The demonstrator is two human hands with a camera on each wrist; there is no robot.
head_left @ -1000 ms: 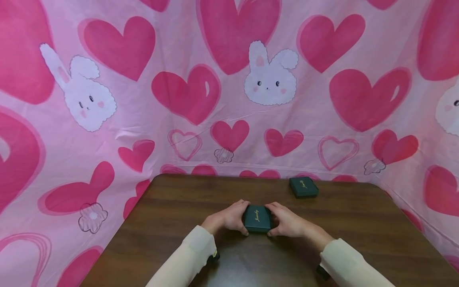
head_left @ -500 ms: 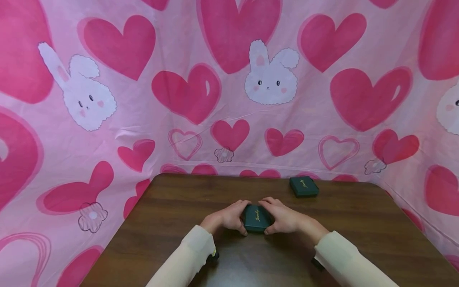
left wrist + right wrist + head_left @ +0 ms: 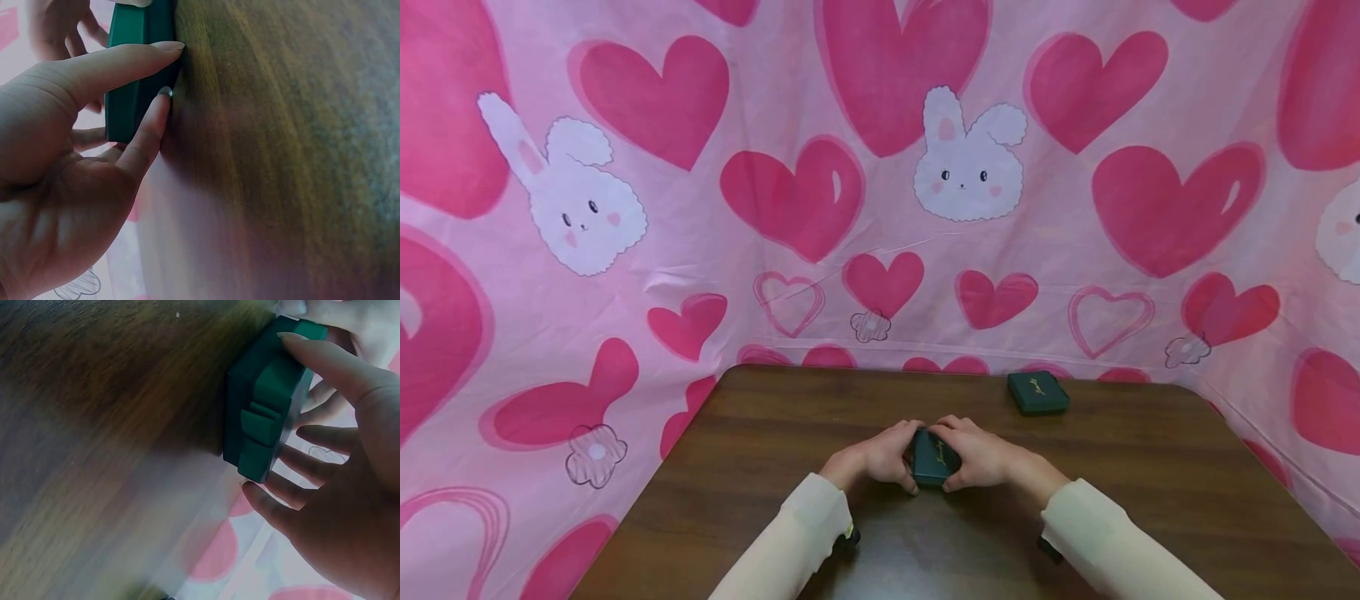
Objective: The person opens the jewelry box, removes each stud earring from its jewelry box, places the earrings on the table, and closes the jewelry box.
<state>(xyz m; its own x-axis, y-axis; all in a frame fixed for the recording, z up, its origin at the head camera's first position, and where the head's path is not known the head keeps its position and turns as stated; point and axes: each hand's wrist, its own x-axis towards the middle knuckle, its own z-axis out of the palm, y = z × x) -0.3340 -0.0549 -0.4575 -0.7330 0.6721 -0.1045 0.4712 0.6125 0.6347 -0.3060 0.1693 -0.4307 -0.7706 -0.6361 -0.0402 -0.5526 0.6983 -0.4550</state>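
Near box (image 3: 932,468): your left hand (image 3: 883,457) blocks its left side and your right hand (image 3: 985,457) its right; from above, you can get at the top between them.
Far box (image 3: 1037,393): an obstacle at the back right, with bare wood between it and your right hand.
Tabletop (image 3: 790,404): you have open room left of your left hand and between your sleeves (image 3: 1123,546).
Printed cloth (image 3: 925,333): walls off your far side.

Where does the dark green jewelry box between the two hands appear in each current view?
Head: the jewelry box is low, just right of center.
Left wrist: jewelry box upper left, partly hidden by the left hand.
Right wrist: jewelry box upper right of center, partly covered by the right hand.
Shared landmark: brown wooden tabletop.
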